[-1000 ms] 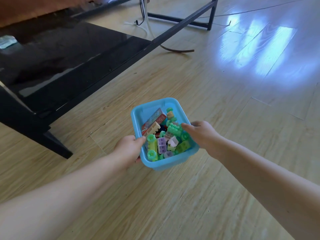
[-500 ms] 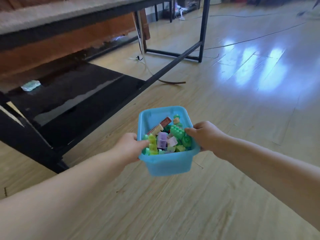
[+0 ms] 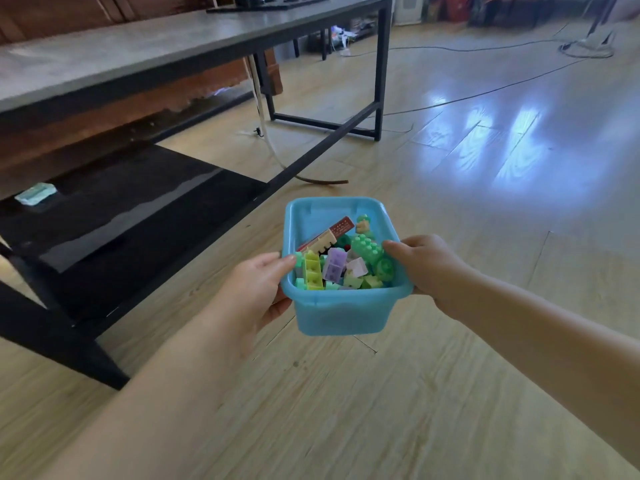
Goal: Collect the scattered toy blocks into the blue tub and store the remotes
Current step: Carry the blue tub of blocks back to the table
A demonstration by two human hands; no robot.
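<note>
The blue tub (image 3: 341, 315) hangs in the air above the wooden floor, held level between both hands. Inside it lie several toy blocks (image 3: 341, 268) in green, yellow, purple and pink, plus a small red and cream box. My left hand (image 3: 258, 289) grips the tub's left rim, thumb over the edge. On the right rim sits my right hand (image 3: 424, 263), clamped the same way. No remotes are in view.
A long low table (image 3: 166, 46) with a grey top and black metal frame stands at the left, with a black glass lower shelf (image 3: 138, 206) holding a small pale green packet (image 3: 34, 194). Cables (image 3: 485, 93) cross the floor farther off.
The tub has risen off the floor in both hands. The view has tilted up, bringing the table top and the far room into sight.
</note>
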